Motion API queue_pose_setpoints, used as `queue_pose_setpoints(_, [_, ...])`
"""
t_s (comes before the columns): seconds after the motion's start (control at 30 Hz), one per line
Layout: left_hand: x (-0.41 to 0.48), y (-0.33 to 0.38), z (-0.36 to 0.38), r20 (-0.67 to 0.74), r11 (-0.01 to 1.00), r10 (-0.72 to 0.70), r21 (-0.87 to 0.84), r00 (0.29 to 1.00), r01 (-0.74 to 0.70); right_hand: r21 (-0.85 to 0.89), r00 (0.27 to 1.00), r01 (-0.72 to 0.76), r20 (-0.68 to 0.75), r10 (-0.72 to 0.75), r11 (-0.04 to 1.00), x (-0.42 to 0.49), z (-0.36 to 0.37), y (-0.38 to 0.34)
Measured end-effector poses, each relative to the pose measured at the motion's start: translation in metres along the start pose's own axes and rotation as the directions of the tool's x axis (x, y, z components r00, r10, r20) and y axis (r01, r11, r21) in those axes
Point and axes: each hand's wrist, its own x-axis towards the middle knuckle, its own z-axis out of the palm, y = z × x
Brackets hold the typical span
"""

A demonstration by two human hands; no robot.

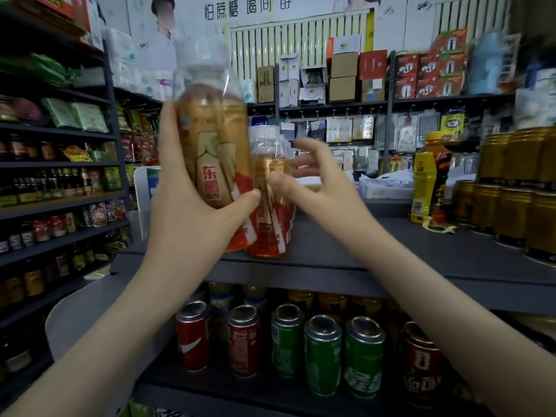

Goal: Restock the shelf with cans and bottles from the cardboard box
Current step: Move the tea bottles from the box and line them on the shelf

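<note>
Head view: left hand (192, 215) wraps fingers (168, 130) and thumb round a bottle (213, 139) just above the shelf (391, 251). Right hand (325, 191) is spread loose beside a second bottle (270, 218) standing there.

Small shop interior, even indoor light. Back wall: white printed poster (249, 9) with dark Chinese lettering, white vertically slatted panel (301, 46) below it. Dark metal rack on the left (60, 203), packed with sauce bottles and snack bags. Rear dark shelving (331, 105): brown cardboard boxes (343, 76) and red cartons (421, 76) on top, small packets on hooks (346, 127) underneath. Dark grey metal shelf (391, 245) in front.
</note>
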Motion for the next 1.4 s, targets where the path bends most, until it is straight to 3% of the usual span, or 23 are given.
queue_pose_setpoints(0.1, [0.0, 0.024, 0.02, 0.033, 0.995, 0.092, 0.047, 0.995, -0.093, 0.213, 0.988, 0.012, 0.15, -0.045, 0.977, -0.002, -0.019, -0.023])
queue_pose_setpoints(0.23, [0.004, 0.042, 0.065, 0.115, 0.983, 0.16, 0.07, 0.98, -0.168, 0.142, 0.993, 0.019, 0.116, -0.036, 0.99, 0.0, -0.049, -0.024])
queue_pose_setpoints(0.4, [0.031, 0.042, 0.09, 0.374, 0.946, 0.203, 0.165, 0.905, -0.28, 0.16, 0.985, -0.115, 0.148, 0.091, 0.98, 0.011, -0.09, 0.0])
queue_pose_setpoints(0.5, [0.051, 0.024, 0.085, 0.288, 0.766, 0.384, 0.432, 0.877, -0.477, 0.099, 0.966, -0.232, 0.143, 0.217, 0.968, 0.025, -0.098, 0.027])
queue_pose_setpoints(0.67, [0.068, -0.021, 0.071, 0.216, 0.684, 0.416, 0.566, 0.884, -0.46, 0.067, 0.896, -0.429, 0.16, 0.415, 0.901, 0.058, -0.09, 0.079])
queue_pose_setpoints(0.83, [0.066, -0.048, 0.055, 0.326, 0.789, 0.379, 0.375, 0.866, -0.486, -0.118, 0.815, -0.537, 0.185, 0.55, 0.835, 0.096, -0.067, 0.115])
queue_pose_setpoints(1.07, [0.067, -0.083, 0.034, 0.557, 0.592, 0.459, 0.39, 0.692, -0.706, -0.186, 0.807, -0.524, 0.203, 0.554, 0.831, 0.123, -0.05, 0.14])
queue_pose_setpoints(1.2, [0.067, -0.094, 0.032, 0.592, 0.555, 0.456, 0.394, 0.664, -0.733, -0.293, 0.822, -0.5, 0.136, 0.553, 0.815, 0.134, -0.053, 0.146])
queue_pose_setpoints(1.4, [0.072, -0.098, 0.033, 0.58, 0.549, 0.499, 0.362, 0.643, -0.753, -0.295, 0.844, -0.498, 0.05, 0.533, 0.816, 0.143, -0.036, 0.157])
